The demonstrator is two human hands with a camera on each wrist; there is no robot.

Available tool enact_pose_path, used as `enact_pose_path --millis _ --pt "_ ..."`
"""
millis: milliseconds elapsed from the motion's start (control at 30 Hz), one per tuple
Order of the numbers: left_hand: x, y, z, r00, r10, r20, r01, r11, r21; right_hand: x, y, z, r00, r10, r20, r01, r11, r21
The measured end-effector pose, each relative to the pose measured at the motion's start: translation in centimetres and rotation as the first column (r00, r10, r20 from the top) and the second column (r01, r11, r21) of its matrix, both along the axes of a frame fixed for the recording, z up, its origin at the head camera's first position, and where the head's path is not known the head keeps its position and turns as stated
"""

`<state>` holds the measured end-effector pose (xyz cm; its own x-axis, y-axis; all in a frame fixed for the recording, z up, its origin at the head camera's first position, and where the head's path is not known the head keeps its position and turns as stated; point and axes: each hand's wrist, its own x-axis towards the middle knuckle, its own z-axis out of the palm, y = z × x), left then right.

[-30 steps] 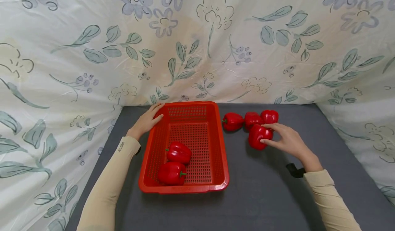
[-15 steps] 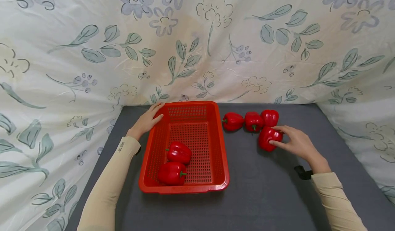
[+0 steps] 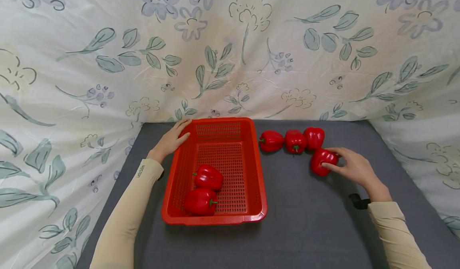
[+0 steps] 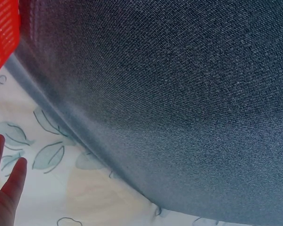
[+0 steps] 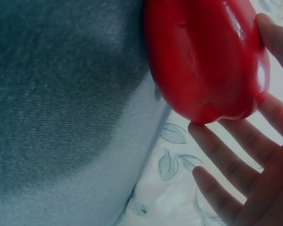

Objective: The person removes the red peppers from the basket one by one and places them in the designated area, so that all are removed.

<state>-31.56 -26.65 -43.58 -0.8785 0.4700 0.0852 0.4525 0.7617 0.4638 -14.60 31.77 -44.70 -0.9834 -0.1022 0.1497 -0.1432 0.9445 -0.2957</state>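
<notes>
Since a second ago the right hand [image 3: 353, 167] has carried its pepper [image 3: 323, 161] rightward, away from the basket [image 3: 256, 189], down onto the grey mat [image 3: 309, 221] just right of the row of three peppers [image 3: 295, 140]. Fingers and thumb curl around the pepper; in the wrist view we see fingertips [image 5: 212, 141] on its glossy side, though whether it fully rests on the mat we can't tell. It sits just beside the rightmost pepper of the row, maybe touching. Left hand [image 3: 170, 140] hasn't moved: fingers straight, lying on the basket's far left corner. Two peppers [image 3: 205, 189] lie in the basket's near left part, touching each other. Floral cloth [image 3: 230, 53] backs the mat.
</notes>
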Motion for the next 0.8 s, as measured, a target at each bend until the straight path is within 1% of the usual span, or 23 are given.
enact_pose_path --millis 300,567,800 --pt "-0.2 -0.14 -0.06 1.0 -0.006 0.008 0.006 1.0 0.006 0.09 0.22 0.08 0.998 -0.047 0.044 0.048 0.999 -0.021" --pt "-0.27 -0.15 0.05 1.0 -0.009 0.02 0.009 1.0 0.002 -0.02 0.53 0.03 0.992 -0.082 0.097 0.083 0.996 -0.015" --pt "-0.3 -0.1 0.08 1.0 0.0 0.024 0.0 1.0 0.001 -0.32 0.56 0.21 0.993 -0.076 0.086 0.077 0.997 -0.011"
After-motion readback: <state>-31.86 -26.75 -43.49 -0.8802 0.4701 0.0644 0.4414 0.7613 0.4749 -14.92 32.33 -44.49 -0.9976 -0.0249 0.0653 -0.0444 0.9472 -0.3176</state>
